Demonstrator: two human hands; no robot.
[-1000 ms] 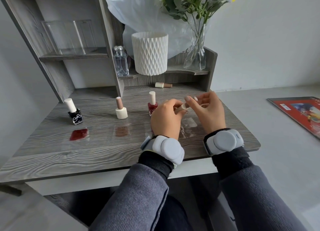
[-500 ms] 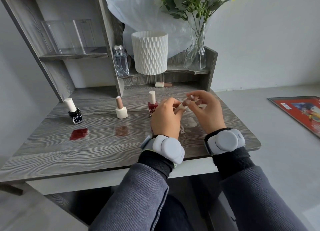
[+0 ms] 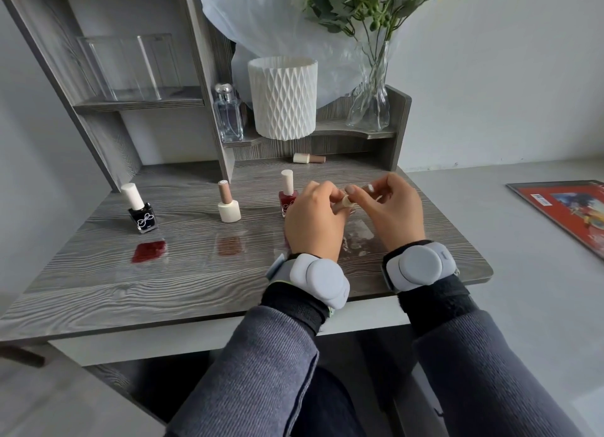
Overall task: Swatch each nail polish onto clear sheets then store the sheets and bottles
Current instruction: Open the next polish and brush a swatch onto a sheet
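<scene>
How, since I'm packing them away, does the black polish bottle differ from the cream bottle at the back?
The black bottle stands upright; the cream bottle lies on its side. The black bottle has a white cap, the cream bottle a tan one. A dark red swatch lies before the black bottle, none by the cream bottle. Both are capped.

On the desk (image 3: 196, 289) stood a row: left bottle (image 3: 141, 212), middle bottle (image 3: 228, 204), right bottle (image 3: 288, 194). A left sheet (image 3: 148, 251) lay before the first and a middle sheet (image 3: 229, 246) before the second. Right of the row, the left hand (image 3: 315, 222) and right hand (image 3: 392, 212) met on a held bottle (image 3: 343, 204) above a third sheet (image 3: 358, 240). Behind, a lying bottle (image 3: 309, 158) rested under the shelf (image 3: 330, 129), which bore a flask (image 3: 228, 116), pot (image 3: 282, 98) and vase (image 3: 368, 106).
</scene>
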